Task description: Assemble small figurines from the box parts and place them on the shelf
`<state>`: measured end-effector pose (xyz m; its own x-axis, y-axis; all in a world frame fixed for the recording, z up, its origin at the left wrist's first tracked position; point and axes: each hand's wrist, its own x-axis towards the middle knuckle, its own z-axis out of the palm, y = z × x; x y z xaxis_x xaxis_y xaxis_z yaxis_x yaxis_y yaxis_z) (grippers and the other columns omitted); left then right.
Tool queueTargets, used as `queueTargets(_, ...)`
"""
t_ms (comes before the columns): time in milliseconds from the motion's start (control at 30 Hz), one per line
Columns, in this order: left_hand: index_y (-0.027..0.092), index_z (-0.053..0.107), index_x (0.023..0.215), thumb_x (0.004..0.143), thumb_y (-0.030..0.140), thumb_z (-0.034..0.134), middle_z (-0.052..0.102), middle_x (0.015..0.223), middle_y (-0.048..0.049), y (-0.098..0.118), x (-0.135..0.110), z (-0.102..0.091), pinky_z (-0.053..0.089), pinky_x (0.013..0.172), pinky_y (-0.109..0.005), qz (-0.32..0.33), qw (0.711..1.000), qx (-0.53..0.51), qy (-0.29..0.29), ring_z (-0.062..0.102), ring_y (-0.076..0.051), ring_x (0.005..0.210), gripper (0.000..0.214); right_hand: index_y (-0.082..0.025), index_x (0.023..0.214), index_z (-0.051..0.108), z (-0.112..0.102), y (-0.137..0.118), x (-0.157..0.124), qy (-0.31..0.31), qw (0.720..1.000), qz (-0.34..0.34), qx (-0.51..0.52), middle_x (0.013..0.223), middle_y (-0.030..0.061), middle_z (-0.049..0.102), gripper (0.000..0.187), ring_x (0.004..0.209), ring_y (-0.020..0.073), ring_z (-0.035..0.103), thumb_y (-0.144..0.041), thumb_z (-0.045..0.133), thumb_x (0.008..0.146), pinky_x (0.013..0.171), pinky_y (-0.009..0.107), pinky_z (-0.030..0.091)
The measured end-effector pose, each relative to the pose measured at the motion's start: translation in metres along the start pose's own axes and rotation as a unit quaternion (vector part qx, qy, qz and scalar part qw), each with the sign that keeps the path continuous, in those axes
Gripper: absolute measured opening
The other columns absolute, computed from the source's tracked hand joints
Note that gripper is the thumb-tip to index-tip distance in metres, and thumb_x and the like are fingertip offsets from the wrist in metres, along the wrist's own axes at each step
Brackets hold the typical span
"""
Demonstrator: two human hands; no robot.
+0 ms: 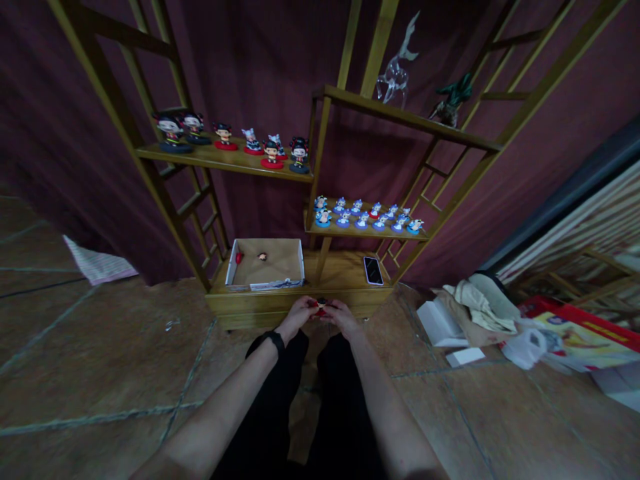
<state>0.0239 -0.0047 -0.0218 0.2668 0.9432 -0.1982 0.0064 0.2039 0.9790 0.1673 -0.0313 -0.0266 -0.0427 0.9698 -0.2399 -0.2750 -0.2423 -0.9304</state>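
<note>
My left hand (299,313) and my right hand (341,315) meet in front of the wooden shelf's lowest board (340,275). Both are closed round a small figurine with a red base (321,308), held between the fingertips. An open cardboard box (265,263) stands on that board just beyond my left hand, with two small pieces, one red and one a little head, lying inside. A black band sits on my left wrist. My legs in dark trousers are below the hands.
Dark-haired figurines on red and dark bases (225,139) line the upper left shelf. Blue-based figurines (367,215) fill the middle right shelf. A phone (373,270) lies on the lowest board. A glass deer (397,70) stands on top. Boxes, paper and cloth (480,307) clutter the floor at right.
</note>
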Motion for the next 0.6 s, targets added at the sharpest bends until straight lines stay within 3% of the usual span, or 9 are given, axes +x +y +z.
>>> queueTargets(167,0.015,0.056,0.093,0.069,0.023,0.062,0.062,0.071,0.0007,-0.002,-0.001,0.003,0.043,0.057,-0.022,0.029,1.0,0.008,-0.001,0.055,-0.009,0.056,0.025,-0.017,0.076,0.062,0.001,-0.001,-0.001,0.008,1.0,0.0,-0.023,0.078,0.0021,0.067,0.033,0.074,0.0163,0.063,-0.037,0.075,0.053,0.071,0.032,0.051)
queueTargets(333,0.017,0.058,0.091,0.071,0.022,0.061,0.065,0.081,-0.0033,-0.003,-0.001,0.006,0.046,0.071,-0.028,0.103,0.986,0.129,0.023,0.061,-0.015,0.074,0.021,-0.018,0.076,0.061,0.003,-0.002,-0.001,0.016,0.999,0.003,-0.031,0.073,0.0005,0.067,0.035,0.07,0.0154,0.062,-0.036,0.076,0.05,0.07,0.032,0.049)
queueTargets(600,0.019,0.051,0.104,0.086,0.024,0.042,0.062,0.094,-0.0106,0.004,-0.026,0.013,0.042,0.075,-0.03,0.133,0.901,0.412,0.032,0.06,-0.021,0.085,0.021,-0.018,0.073,0.062,0.001,0.0,0.0,-0.02,0.999,-0.002,-0.025,0.073,0.0004,0.067,0.031,0.069,0.0159,0.061,-0.031,0.074,0.048,0.073,0.034,0.049)
